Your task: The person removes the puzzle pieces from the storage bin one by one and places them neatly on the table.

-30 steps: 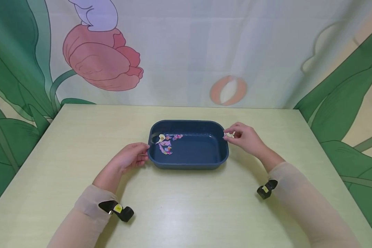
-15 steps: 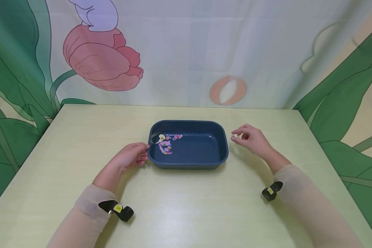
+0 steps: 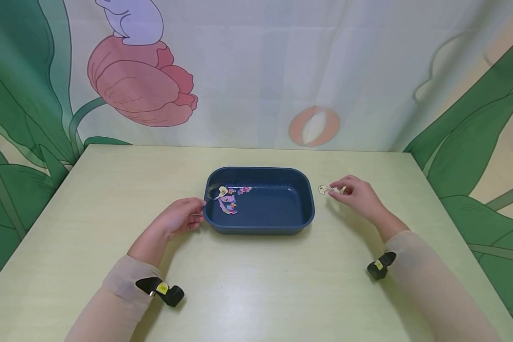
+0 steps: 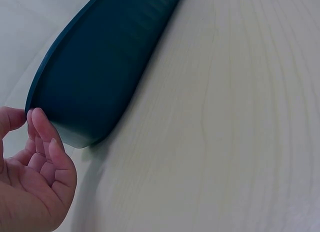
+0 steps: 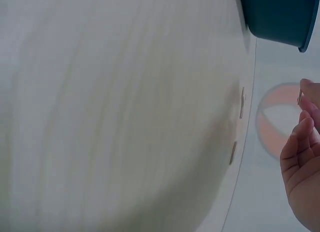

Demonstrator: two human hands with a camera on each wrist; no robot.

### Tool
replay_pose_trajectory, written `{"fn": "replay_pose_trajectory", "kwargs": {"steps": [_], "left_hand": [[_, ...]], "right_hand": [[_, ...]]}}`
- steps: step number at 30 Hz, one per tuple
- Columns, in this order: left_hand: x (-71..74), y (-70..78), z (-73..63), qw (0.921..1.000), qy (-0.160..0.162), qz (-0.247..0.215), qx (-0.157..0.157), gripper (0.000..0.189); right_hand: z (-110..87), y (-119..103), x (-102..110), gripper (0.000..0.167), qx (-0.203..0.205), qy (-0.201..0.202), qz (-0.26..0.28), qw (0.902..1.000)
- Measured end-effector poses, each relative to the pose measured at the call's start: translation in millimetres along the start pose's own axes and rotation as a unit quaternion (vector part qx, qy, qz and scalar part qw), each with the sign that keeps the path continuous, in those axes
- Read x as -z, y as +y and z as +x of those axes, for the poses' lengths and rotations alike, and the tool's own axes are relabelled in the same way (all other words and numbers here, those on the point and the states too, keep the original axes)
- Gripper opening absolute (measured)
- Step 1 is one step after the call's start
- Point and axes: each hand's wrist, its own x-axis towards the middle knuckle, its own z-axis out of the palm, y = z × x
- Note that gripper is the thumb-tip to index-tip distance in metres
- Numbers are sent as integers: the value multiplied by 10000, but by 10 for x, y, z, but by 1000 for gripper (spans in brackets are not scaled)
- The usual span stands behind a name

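A dark blue rectangular tray stands mid-table. Inside, at its left end, lie several colourful sticker-like cut-outs. My left hand pinches the tray's left rim between thumb and fingers; in the left wrist view the left hand grips that rim. To the tray's right, my right hand is raised over the table. In the right wrist view the thumb and forefinger of the right hand pinch a small thin flat piece, seen edge-on. A pale cut-out shows just left of these fingertips.
Two thin flat pieces, one nearer the tray and one farther from it, lie on the table right of the tray. The pale wooden table ends at the back against a printed curtain. Both sleeves carry a small black camera.
My right hand has moved right, away from the tray's right rim, and slightly toward me, uncovering a pale cut-out. The left hand and the tray have stayed in place.
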Motion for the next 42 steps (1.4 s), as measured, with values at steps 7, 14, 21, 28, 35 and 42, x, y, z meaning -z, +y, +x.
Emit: {"fn": "replay_pose_trajectory", "kwargs": {"steps": [7,14,21,28,35,42], "left_hand": [[-7,17,-9,10000,-7,44,7,23],[2,16,-8,10000,2,24,43,22],[-4,-2,4,10000,-7,-24,7,20],[-10,4,3,10000,16,-28,42,20],[-4,0,8,10000,38,-12,49,20],[-12,-1,3,10000,69,-23,54,20]], "right_hand": [[-20,138,58,32,-353,-95,-177,9992],[-36,242,108,32,-510,-106,-250,9983],[-48,346,167,33,-588,-72,-288,9978],[-72,433,186,34,-579,-28,-277,9979],[-73,485,214,34,-728,-38,-303,9969],[-52,535,250,36,-898,-110,-340,9953]]}}
